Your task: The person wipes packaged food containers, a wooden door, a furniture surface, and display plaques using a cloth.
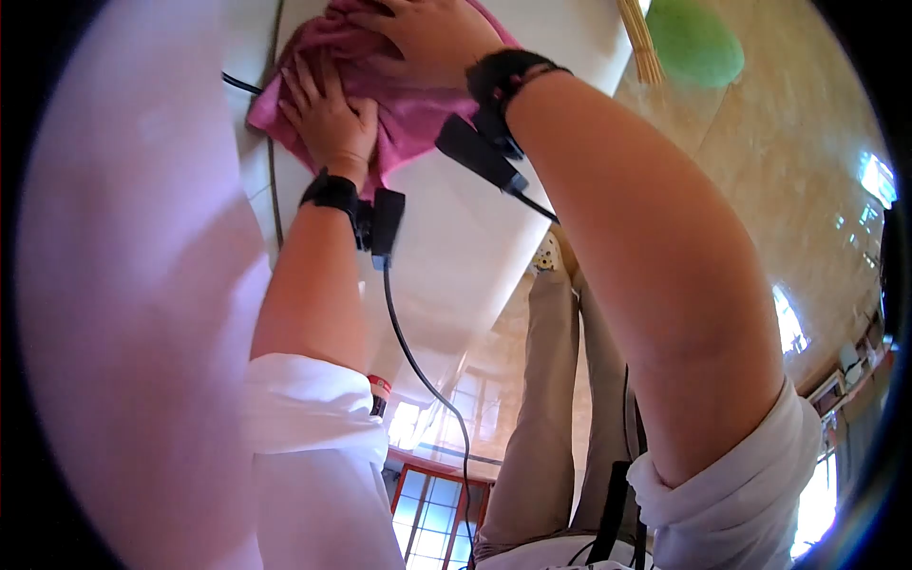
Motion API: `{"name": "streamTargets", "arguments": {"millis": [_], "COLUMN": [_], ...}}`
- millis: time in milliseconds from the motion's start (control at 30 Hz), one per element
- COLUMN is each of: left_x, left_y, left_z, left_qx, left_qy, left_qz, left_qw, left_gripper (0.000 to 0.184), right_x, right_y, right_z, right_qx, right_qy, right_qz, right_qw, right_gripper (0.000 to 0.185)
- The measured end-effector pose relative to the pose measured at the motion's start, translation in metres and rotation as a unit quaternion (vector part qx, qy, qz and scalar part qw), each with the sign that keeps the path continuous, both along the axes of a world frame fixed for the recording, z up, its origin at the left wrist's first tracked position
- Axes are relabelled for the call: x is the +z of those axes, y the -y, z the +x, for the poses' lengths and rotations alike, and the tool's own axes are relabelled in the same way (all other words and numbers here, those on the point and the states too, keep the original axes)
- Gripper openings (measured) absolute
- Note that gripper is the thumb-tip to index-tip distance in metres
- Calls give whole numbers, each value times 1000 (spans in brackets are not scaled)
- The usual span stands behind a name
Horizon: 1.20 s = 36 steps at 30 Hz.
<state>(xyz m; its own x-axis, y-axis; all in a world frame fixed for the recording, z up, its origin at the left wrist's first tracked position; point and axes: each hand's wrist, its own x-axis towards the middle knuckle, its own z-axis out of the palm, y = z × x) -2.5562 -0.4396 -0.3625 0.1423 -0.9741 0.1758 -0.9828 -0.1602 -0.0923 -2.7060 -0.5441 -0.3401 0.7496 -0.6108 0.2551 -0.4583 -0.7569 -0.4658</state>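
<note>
Our left hand point(331, 122) and right hand point(439, 40) lie open on the bunched cloth point(418, 125), at the counter's far part point(446, 237). Pushed left, it could snag the cord point(242, 85); our slack left wrist cable point(466, 456) could catch too.

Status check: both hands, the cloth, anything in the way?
Left hand and right hand open, pressed on pink cloth. Cloth rumpled. Black cable at its edge; no obvious blockage.

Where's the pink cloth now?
In the head view, the pink cloth is at the top, left of the middle, on the white surface, under the left hand and right hand.
</note>
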Motion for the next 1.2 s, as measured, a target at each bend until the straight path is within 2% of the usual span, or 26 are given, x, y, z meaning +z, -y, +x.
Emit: {"name": "streamTargets", "arguments": {"millis": [100, 167, 233, 267, 300, 367, 433, 500, 567, 633, 700, 767, 833, 900, 967, 1000, 1033, 1100, 1133, 1200], "left_x": [-3, -1, -1, -3, -4, -1, 9, 13, 8, 12, 13, 11, 15, 17, 19, 22, 17, 3, 24, 29], "left_y": [2, 4, 4, 4, 6, -4, -18, -40, -73, -94, -113, -133, -145, -149, -143, -141, -138, -131, -104, -84], "left_z": [8, 8, 8, 12, 14, 13, -1, -22, -36, -72, -97, -119, -143, -151, -160, -160, -150, -122, -149, -150], "left_qx": [1, 21, 32, 26, 17, -46, 27, 22, 79, 94, 43, 37, 62, 4, -6, -1, -7, -124, -64, -62], "left_qy": [17, 31, 41, 17, -8, -30, 10, 23, 33, 60, 6, 97, 34, 20, 72, 58, 59, 58, 73, 76], "left_qz": [-24, -7, 8, -1, -12, -29, 42, 45, 77, 78, 57, 98, 106, 99, 155, 179, 183, 119, 225, 246], "left_qw": [1000, 999, 999, 1000, 1000, 998, 999, 998, 993, 991, 997, 990, 992, 995, 985, 982, 981, 983, 969, 964], "left_gripper": [59, 58, 56, 55, 55, 53, 53, 53, 52, 54, 59, 60, 60, 59, 65, 75, 75, 84, 85, 85], "right_x": [-8, -9, -9, 8, -1, 16, 6, 12, 8, 9, 6, 1, -8, -17, -18, -18, -17, -15, -17, -21], "right_y": [-5, -15, -24, -33, -37, -61, -71, -86, -112, -130, -144, -157, -165, -169, -163, -159, -158, -155, -152, -142], "right_z": [4, 3, -1, -18, -16, -36, -34, -54, -60, -75, -85, -100, -108, -119, -128, -127, -126, -126, -124, -116], "right_qx": [-36, -53, -115, -106, -107, -133, -159, -164, -184, -172, -183, -193, -213, -171, -171, -139, -106, -134, -137, -141], "right_qy": [25, 15, -15, -50, -46, -150, -114, -92, -47, -20, 8, 43, 62, 103, 101, 122, 146, 151, 155, 158], "right_qz": [-47, -21, -78, -56, -61, -68, -77, -46, -50, -5, 20, 35, 35, 31, 21, 49, 79, 84, 89, 90], "right_qw": [998, 998, 990, 992, 991, 977, 978, 981, 980, 985, 983, 980, 974, 979, 980, 981, 980, 976, 974, 973], "right_gripper": [52, 51, 50, 50, 51, 43, 42, 42, 43, 44, 43, 42, 40, 37, 33, 31, 29, 26, 24, 23]}}
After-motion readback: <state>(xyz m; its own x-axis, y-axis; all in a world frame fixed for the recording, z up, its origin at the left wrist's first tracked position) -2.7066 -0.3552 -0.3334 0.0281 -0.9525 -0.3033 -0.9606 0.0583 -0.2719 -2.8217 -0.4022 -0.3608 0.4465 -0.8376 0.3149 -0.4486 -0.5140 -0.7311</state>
